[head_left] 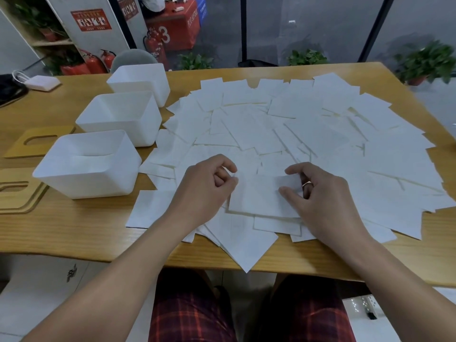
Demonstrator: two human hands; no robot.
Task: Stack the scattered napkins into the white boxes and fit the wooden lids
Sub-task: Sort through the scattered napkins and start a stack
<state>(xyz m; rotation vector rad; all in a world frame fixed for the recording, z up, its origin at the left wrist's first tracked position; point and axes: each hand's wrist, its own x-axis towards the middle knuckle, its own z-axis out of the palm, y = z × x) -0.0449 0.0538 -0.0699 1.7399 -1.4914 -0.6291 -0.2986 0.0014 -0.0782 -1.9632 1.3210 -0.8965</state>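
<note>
Several white napkins (308, 134) lie scattered over the middle and right of the wooden table (74, 230). Both hands hold one napkin (259, 196) near the front edge: my left hand (207, 188) pinches its left corner, my right hand (318, 193) pinches its right side between thumb and fingers. Three white boxes stand in a row at the left: near (86, 166), middle (121, 117), far (140, 82). The near box holds a few napkins. Wooden lids with slots lie left of the boxes, one (37, 141) further back and a stack (19, 193) near the front.
A white charger with a cable (42, 82) and a dark bag (9, 90) lie at the far left of the table. Potted plants, fire extinguishers and a red cabinet stand beyond the table's far edge. My legs in plaid trousers are under the front edge.
</note>
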